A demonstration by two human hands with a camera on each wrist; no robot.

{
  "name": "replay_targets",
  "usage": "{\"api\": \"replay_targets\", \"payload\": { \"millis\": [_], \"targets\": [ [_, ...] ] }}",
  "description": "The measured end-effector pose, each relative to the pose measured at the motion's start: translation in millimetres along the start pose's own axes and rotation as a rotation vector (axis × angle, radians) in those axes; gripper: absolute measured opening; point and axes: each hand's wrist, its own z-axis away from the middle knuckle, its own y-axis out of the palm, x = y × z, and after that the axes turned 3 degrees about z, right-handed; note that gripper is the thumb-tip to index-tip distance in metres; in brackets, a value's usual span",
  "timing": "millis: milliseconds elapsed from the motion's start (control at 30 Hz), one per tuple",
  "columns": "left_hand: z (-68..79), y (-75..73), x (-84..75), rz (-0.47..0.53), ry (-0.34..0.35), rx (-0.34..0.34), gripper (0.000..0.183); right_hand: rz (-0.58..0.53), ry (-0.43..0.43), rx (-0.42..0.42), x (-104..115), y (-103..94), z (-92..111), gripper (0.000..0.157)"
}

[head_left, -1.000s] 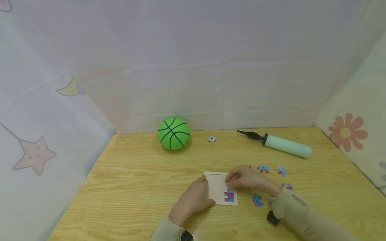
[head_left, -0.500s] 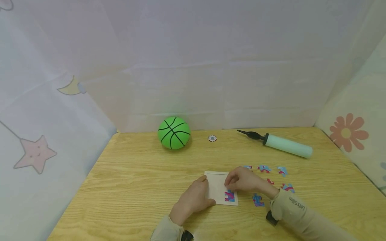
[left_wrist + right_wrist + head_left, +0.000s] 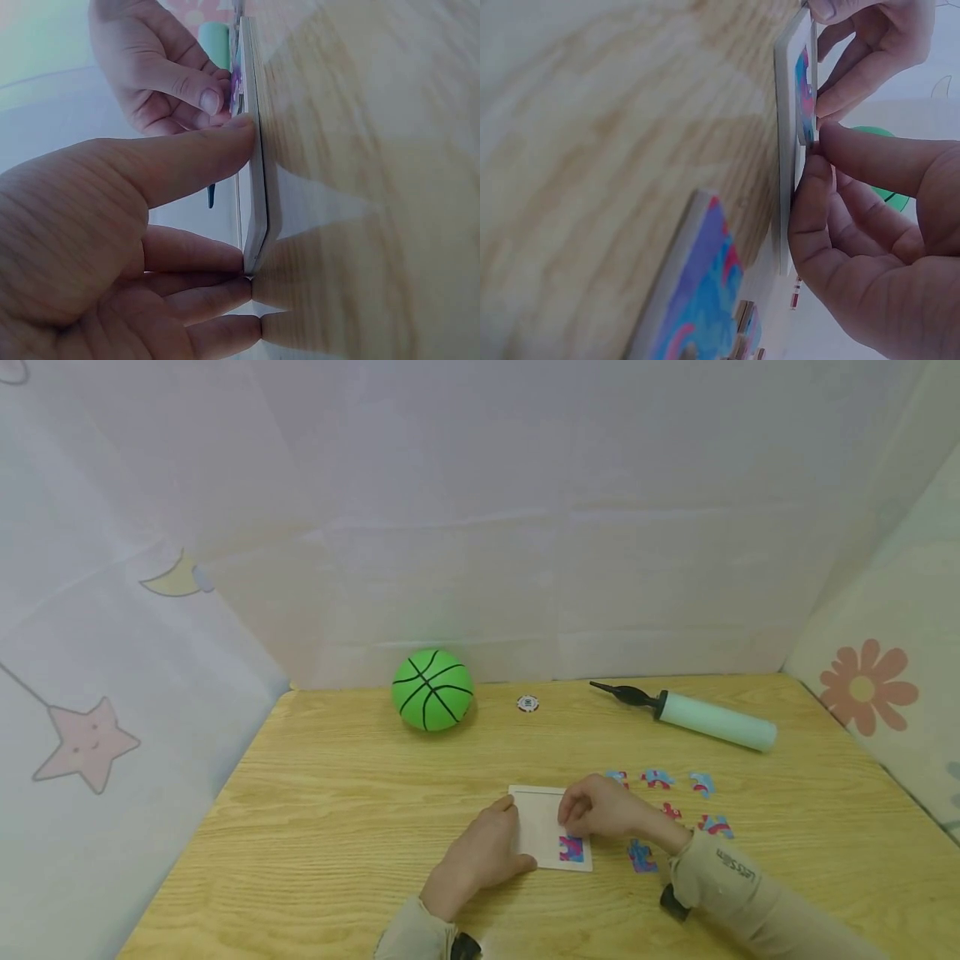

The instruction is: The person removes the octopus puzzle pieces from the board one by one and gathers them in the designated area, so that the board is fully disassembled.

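Observation:
A square whitish puzzle board [image 3: 537, 827] lies on the wooden table. My left hand [image 3: 480, 853] grips it at the left, thumb on the near edge and fingers along the left side, as the left wrist view also shows. In the board's near right corner sits a pink and blue puzzle piece [image 3: 571, 849]. Over the board's right side, my right hand [image 3: 606, 807] pinches this piece's far end between thumb and forefinger [image 3: 814, 180]; its tab is hidden by the fingertips. Another puzzle piece [image 3: 642, 856] lies right of the board.
More loose puzzle pieces [image 3: 657, 779] lie beyond and right of my right hand. A green ball [image 3: 432, 690], a poker chip [image 3: 528, 703] and a pale green hand pump [image 3: 716, 721] rest along the back. A printed cloth hangs behind the table.
My right fingertips have come slightly nearer to the corner piece and now cover its tab. The right forearm has turned a little, uncovering a red piece behind it. My left hand stays put.

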Motion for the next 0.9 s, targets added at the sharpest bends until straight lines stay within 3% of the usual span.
{"api": "replay_targets", "payload": {
  "millis": [467,900],
  "targets": [
    [0.3,-0.7,-0.2,-0.005,-0.001,-0.002,0.070,-0.112,-0.050,0.097,2.3,-3.5,2.3,0.013],
    [-0.3,0.3,0.4,-0.018,-0.002,0.008,0.069,-0.132,-0.081,0.091,-3.9,-15.4,11.3,0.008]
  ]
}}
